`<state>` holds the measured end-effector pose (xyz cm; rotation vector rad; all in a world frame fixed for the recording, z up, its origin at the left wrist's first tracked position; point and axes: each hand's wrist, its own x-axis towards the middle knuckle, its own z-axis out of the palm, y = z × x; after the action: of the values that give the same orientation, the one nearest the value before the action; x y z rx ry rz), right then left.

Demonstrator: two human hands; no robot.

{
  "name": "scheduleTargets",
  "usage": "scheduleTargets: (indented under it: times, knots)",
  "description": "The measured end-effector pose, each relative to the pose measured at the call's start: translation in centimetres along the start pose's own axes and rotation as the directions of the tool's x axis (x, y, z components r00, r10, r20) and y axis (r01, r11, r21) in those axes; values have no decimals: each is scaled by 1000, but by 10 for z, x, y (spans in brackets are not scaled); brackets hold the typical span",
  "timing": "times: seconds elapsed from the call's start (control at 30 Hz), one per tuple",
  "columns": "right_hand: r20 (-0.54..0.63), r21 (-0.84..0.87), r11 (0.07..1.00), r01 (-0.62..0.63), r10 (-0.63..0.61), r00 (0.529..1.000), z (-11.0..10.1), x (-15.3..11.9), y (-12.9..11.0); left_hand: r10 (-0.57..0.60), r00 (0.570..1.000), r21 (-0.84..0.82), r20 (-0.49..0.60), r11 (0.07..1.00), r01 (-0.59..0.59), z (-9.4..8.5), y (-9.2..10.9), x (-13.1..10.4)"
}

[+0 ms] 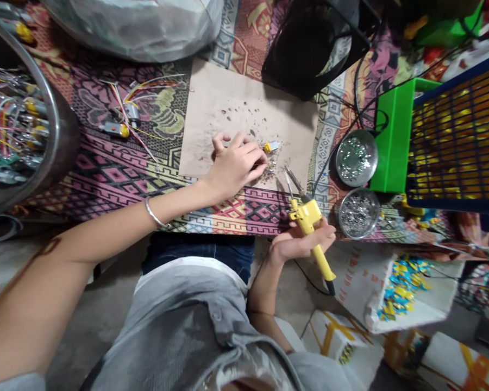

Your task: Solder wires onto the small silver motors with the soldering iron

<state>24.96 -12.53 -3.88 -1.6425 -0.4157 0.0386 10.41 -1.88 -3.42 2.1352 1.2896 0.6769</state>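
Observation:
My right hand (303,241) is wrapped round a yellow soldering gun (309,217), its metal tip and thin feed tube pointing up and left over the cardboard sheet (212,92). On that sheet rests my left hand (238,165), fingers curled and bent downward. Whatever its fingertips pinch, if anything, is hidden or too small to make out. A small motor (271,146) with a yellow end lies just right of those fingers. Dark specks and tiny metal bits (271,165) are scattered around it.
Two small metal bowls, one with greenish pieces (374,157) and one with silvery pieces (378,214), stand at right beside a green bin (391,141) and a blue basket (452,81). Wired motors (116,129) lie left, near a big metal bowl (59,130). A black fan-like box (281,65) stands behind.

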Motion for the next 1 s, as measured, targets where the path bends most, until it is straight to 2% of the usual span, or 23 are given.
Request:
scheduleTargets:
  times: [0.2,0.33,0.53,0.83,1.0]
  knots:
    - [-5,9,1000,19,-19,1000,-1,1,3,-28,1000,-26,-13,999,28,2,3,-1]
    - [59,-10,996,90,-89,994,-1,2,4,-36,999,9,-9,999,36,5,7,-4]
    - [-42,8,998,55,-54,998,1,5,7,-23,1000,91,0,996,23,7,9,-6]
    - [-79,-36,981,191,-193,978,0,5,17,1,1000,114,13,994,-3,9,7,-5]
    - [-82,1,974,228,-227,970,-1,3,21,23,1000,110,-3,994,-22,10,6,-7]
